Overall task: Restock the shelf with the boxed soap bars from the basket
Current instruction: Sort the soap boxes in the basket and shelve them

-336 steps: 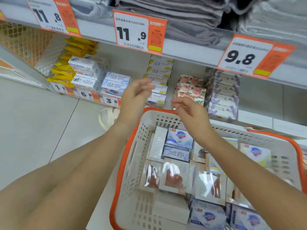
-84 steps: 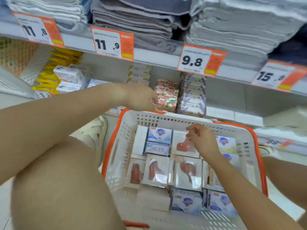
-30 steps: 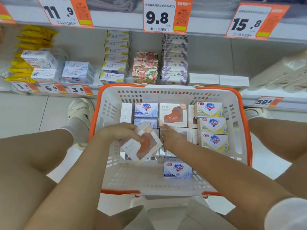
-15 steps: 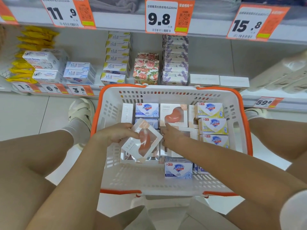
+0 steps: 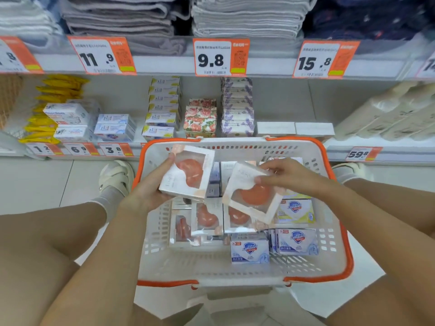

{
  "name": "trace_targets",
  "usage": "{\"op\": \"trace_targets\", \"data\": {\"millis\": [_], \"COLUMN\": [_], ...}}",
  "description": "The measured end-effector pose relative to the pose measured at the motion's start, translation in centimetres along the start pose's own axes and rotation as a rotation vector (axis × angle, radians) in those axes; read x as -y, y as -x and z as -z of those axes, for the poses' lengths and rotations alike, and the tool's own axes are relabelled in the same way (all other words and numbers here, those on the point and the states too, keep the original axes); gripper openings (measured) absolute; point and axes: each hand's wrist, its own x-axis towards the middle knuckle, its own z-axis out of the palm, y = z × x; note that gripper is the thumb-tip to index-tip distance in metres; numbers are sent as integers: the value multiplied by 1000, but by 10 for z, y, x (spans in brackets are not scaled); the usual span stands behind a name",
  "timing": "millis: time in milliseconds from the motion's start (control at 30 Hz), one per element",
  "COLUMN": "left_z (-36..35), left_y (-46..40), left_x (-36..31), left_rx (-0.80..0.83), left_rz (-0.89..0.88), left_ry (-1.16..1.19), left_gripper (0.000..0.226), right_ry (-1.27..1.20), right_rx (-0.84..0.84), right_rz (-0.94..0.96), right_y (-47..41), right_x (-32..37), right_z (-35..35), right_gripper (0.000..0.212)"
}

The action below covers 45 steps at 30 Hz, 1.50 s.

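A white basket with an orange rim (image 5: 339,234) sits on the floor between my knees. It holds several boxed soaps: windowed white boxes showing an orange bar (image 5: 207,218) and blue-and-white shield-logo boxes (image 5: 249,251). My left hand (image 5: 146,194) grips one windowed orange soap box (image 5: 188,171) above the basket's left side. My right hand (image 5: 289,175) pinches a second windowed orange soap box (image 5: 253,196) by its top edge, tilted, above the basket's middle. The low shelf (image 5: 350,143) lies just beyond the basket, with two flat white boxes (image 5: 294,128) at its front.
On the shelf stand stacks of yellow-striped boxes (image 5: 163,107), floral boxes (image 5: 201,118) and lavender boxes (image 5: 237,107). Blue-white boxes (image 5: 114,127) and yellow packs (image 5: 42,118) are further left, pale rolls (image 5: 395,114) right. Folded towels fill the upper shelf. My sandalled foot (image 5: 115,175) rests left of the basket.
Both hands have risen out of the basket. The left hand lifted its orange soap box higher, and the right hand took hold of a second one and raised it.
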Motion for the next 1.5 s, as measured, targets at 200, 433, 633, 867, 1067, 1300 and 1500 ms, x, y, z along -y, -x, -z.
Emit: {"op": "trace_targets", "data": {"millis": [200, 433, 633, 867, 1067, 1300, 1500], "left_z": [-26, -67, -120, -197, -234, -261, -264], "left_y": [7, 7, -5, -27, -74, -122, -156], "left_x": [-14, -19, -31, -67, -67, -70, -71], "left_rx": [64, 172, 246, 73, -186, -280, -250], "left_rz": [-53, -12, -91, -532, -909, -900, -835], "left_ry": [54, -83, -191, -555, -953, -1266, -1447], "left_gripper": [61, 43, 28, 40, 48, 49, 54], "right_ry": [-244, -310, -337, 635, 974, 830, 744], "right_rx": [-5, -165, -548, -658, -675, -628, -503], "right_rz": [-63, -99, -173, -92, 115, 52, 25], "right_y": [28, 49, 51, 32, -29, -79, -103], "right_x": [6, -12, -45, -32, -80, -112, -127], "right_z": [21, 38, 81, 143, 166, 174, 180], "right_gripper": [28, 24, 20, 64, 49, 51, 51]}}
